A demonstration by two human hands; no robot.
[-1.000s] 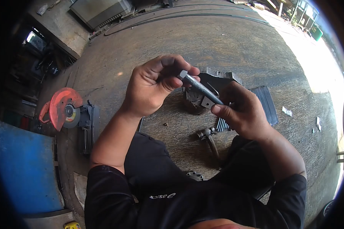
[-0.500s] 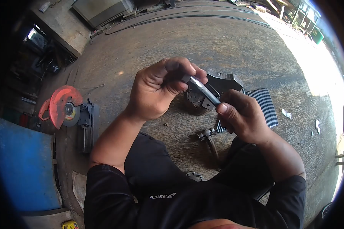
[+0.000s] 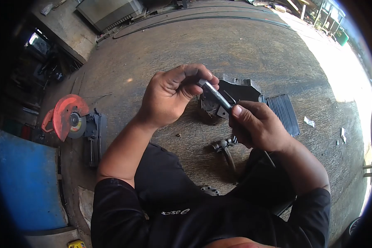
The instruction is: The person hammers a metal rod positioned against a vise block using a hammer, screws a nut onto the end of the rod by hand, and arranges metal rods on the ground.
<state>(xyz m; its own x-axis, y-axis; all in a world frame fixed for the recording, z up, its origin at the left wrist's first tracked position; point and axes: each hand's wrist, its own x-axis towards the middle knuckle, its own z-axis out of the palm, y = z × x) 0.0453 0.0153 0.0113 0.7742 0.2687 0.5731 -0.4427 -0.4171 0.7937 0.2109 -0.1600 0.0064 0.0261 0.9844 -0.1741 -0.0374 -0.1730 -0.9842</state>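
Note:
A metal bolt with a shiny shaft and a dark, blocky head slants between my hands. My left hand is closed at its upper end, pinching the head with the fingertips. The lower end of the shaft is in my right hand, thumb on top; the tip is hidden by the fingers. A thin rod shows below my right hand; I cannot tell whether the hand holds it. Just beyond, on the floor, sits a dark, rough-edged metal housing. Under my right hand lies a hammer.
A red cut-off saw with a disc stands on the left, near a blue panel. Right of the housing lies a dark ribbed stack. Paper scraps litter the floor farther right. Long thin rods run across the back.
The bolt and my right hand have shifted slightly left. A thin rod now shows below my right hand. My left hand keeps its pinch.

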